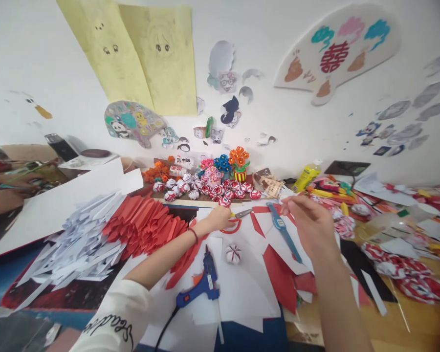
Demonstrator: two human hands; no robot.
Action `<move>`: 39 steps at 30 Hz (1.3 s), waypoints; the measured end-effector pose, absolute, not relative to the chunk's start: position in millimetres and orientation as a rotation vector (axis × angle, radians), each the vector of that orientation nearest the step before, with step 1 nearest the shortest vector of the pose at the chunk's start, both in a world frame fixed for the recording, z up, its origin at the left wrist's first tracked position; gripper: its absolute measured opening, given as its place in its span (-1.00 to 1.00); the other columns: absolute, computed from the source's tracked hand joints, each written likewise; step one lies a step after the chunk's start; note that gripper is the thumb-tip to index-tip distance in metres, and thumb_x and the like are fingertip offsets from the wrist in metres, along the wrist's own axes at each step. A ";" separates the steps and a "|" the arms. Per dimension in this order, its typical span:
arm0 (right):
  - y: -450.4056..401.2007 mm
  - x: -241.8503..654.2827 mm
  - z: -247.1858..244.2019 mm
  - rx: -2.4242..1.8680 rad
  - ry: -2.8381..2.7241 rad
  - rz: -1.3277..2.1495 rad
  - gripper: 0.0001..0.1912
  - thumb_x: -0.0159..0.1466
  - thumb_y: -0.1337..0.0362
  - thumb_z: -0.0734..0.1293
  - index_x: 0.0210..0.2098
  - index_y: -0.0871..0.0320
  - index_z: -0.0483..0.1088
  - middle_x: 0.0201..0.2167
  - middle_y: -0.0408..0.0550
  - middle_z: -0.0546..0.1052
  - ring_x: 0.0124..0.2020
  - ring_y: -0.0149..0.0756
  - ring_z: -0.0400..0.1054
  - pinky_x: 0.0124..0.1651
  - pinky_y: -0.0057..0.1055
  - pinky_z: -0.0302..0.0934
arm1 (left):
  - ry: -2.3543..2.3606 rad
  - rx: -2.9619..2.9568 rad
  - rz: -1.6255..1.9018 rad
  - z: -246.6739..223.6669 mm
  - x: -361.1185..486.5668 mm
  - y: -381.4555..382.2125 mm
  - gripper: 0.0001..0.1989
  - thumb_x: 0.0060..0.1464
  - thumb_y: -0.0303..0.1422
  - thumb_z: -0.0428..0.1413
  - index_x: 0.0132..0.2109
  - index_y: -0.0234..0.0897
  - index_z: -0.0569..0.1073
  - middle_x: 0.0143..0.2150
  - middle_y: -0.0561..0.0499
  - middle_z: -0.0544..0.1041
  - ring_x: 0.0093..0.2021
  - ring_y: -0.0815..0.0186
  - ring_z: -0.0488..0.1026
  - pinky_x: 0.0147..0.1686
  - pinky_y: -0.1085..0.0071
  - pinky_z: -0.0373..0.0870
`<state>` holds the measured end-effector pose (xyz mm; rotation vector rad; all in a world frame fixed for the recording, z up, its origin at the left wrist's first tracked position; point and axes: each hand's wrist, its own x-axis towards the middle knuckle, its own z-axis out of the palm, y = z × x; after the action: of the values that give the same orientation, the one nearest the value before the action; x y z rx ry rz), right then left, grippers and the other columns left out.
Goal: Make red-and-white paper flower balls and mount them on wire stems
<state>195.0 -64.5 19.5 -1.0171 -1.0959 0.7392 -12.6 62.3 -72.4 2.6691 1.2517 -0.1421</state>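
Note:
My left hand (219,218) reaches to the middle of the desk, fingers closed at a red-and-white paper ball (224,202) at the front of a cluster of similar balls. Scissors (243,213) lie beside this hand, blades pointing right. My right hand (308,215) is raised above the papers on the right, its thumb and fingertips drawn together; what is between them, if anything, is too small to make out. Below it is a blue strap-like item (279,224). A single striped paper ball (233,253) and a blue glue gun (205,281) rest on white paper (247,288).
Piles of folded white strips (84,239) and red strips (146,225) lie at left. Paper flowers (239,159) stand by the wall near a yellow bottle (307,176). Paper scraps and red-and-white bundles (407,274) cover the right. Another person's hands (20,178) show at far left.

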 end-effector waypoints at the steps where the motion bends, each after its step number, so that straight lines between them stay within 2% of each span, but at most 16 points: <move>1: -70.4 193.4 14.8 -1.015 -1.074 0.738 -0.88 0.19 0.21 0.47 -0.28 0.09 0.58 -0.45 -0.14 0.53 -0.38 -0.37 0.37 -0.19 -0.38 0.26 | 1.253 2.669 -0.140 -75.0 -9.7 61.1 -0.71 0.26 -0.18 0.11 -0.08 -0.36 0.48 -0.14 -0.06 0.55 -0.17 0.27 0.52 -0.12 0.21 0.50; 6: -86.6 178.3 -17.0 -0.980 -0.840 0.803 -0.84 0.17 0.17 0.49 -0.33 0.13 0.58 -0.48 -0.11 0.54 -0.36 -0.34 0.42 -0.12 -0.31 0.30 | 1.248 2.675 -0.057 -84.2 -0.9 52.2 -0.71 0.25 -0.20 0.12 -0.09 -0.38 0.50 -0.15 -0.10 0.57 -0.15 0.23 0.53 -0.09 0.20 0.47; 10: -88.7 167.7 -39.5 -0.880 -0.609 0.937 -0.82 0.15 0.18 0.51 -0.28 0.11 0.57 -0.49 -0.15 0.54 -0.38 -0.37 0.44 -0.08 -0.28 0.33 | 1.214 2.663 0.043 -79.4 -1.5 46.8 -0.70 0.20 -0.23 0.15 -0.17 -0.45 0.55 -0.24 -0.26 0.60 -0.18 0.10 0.56 -0.17 0.26 0.42; 13: -90.0 163.5 -49.0 -0.858 -0.519 0.981 -0.81 0.12 0.19 0.52 -0.30 0.12 0.57 -0.48 -0.14 0.54 -0.40 -0.39 0.44 -0.12 -0.31 0.35 | 1.207 2.623 0.151 -63.6 -7.7 44.5 -0.66 0.25 -0.24 0.08 -0.22 -0.50 0.56 -0.29 -0.33 0.60 -0.22 0.07 0.57 -0.22 0.29 0.39; 16: -93.7 160.6 -51.7 -0.849 -0.493 0.965 -0.82 0.12 0.20 0.53 -0.32 0.13 0.56 -0.48 -0.14 0.55 -0.41 -0.40 0.44 -0.16 -0.34 0.35 | 1.137 2.561 0.294 -35.5 -19.3 37.1 -0.64 0.34 -0.30 -0.05 -0.20 -0.44 0.57 -0.26 -0.24 0.61 -0.25 0.18 0.56 -0.24 0.38 0.36; 20: -101.2 152.0 -45.7 -0.861 -0.567 0.923 -0.85 0.15 0.22 0.50 -0.31 0.13 0.56 -0.48 -0.14 0.54 -0.41 -0.40 0.43 -0.13 -0.31 0.35 | 0.849 2.445 0.415 6.0 -39.9 5.2 -0.57 0.41 -0.22 -0.17 -0.10 -0.30 0.55 -0.25 0.00 0.62 -0.30 0.40 0.52 -0.30 0.56 0.33; 21: -103.0 148.5 -43.0 -0.869 -0.603 0.918 -0.86 0.16 0.21 0.49 -0.30 0.13 0.56 -0.49 -0.14 0.53 -0.41 -0.39 0.42 -0.14 -0.31 0.35 | 0.705 2.330 0.453 13.5 -44.6 -6.4 -0.60 0.39 -0.21 -0.13 -0.07 -0.32 0.55 -0.26 -0.01 0.62 -0.31 0.40 0.50 -0.33 0.56 0.33; 24: -107.6 136.7 -34.7 -0.887 -0.708 0.923 -0.87 0.21 0.20 0.45 -0.30 0.12 0.56 -0.53 -0.15 0.49 -0.39 -0.36 0.41 -0.16 -0.31 0.33 | 0.565 2.186 0.537 24.3 -54.4 -42.3 -0.75 0.26 -0.25 0.10 -0.16 -0.33 0.59 -0.27 -0.01 0.62 -0.33 0.40 0.46 -0.32 0.55 0.30; 26: -111.1 130.3 -30.3 -0.906 -0.764 0.923 -0.88 0.23 0.21 0.43 -0.30 0.12 0.55 -0.54 -0.16 0.46 -0.40 -0.36 0.40 -0.19 -0.32 0.32 | 0.611 2.077 0.544 24.1 -58.4 -62.3 -0.78 0.23 -0.28 0.12 -0.24 -0.33 0.58 -0.35 0.01 0.59 -0.39 0.43 0.42 -0.37 0.56 0.29; 29: -118.5 125.8 -27.7 -0.939 -0.810 0.925 -0.89 0.24 0.21 0.43 -0.32 0.12 0.55 -0.54 -0.14 0.47 -0.45 -0.37 0.37 -0.31 -0.38 0.28 | 0.651 1.871 0.494 19.7 -64.8 -83.6 -0.71 0.29 -0.27 0.04 -0.28 -0.36 0.56 -0.44 0.01 0.54 -0.48 0.45 0.38 -0.45 0.57 0.28; 33: -132.3 119.6 -32.5 -0.966 -0.773 0.967 -0.89 0.22 0.21 0.44 -0.35 0.13 0.55 -0.56 -0.14 0.47 -0.49 -0.37 0.37 -0.37 -0.39 0.28 | 0.547 1.679 0.539 8.4 -77.7 -105.6 -0.70 0.35 -0.27 -0.04 -0.15 -0.33 0.54 -0.31 -0.05 0.57 -0.46 0.46 0.40 -0.41 0.55 0.36; 36: -143.3 106.0 -39.9 -0.990 -0.715 0.915 -0.87 0.18 0.20 0.47 -0.40 0.14 0.53 -0.59 -0.15 0.46 -0.51 -0.36 0.37 -0.39 -0.39 0.30 | 0.616 1.707 0.713 -8.4 -85.6 -122.6 -0.80 0.30 -0.29 0.07 -0.09 -0.28 0.54 -0.25 -0.06 0.61 -0.37 0.41 0.46 -0.32 0.51 0.41; 39: -154.1 88.8 -48.3 -0.986 -0.690 0.908 -0.85 0.18 0.19 0.47 -0.43 0.13 0.52 -0.62 -0.15 0.45 -0.54 -0.36 0.36 -0.42 -0.39 0.30 | 0.776 1.734 1.062 -29.7 -87.9 -137.1 -0.85 0.25 -0.31 0.14 -0.10 -0.26 0.53 -0.30 -0.03 0.61 -0.34 0.39 0.50 -0.33 0.52 0.42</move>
<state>88.8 -154.1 -48.3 -0.9863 -0.6902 0.9076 -87.9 -137.1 -29.7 1.7337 0.7763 1.0623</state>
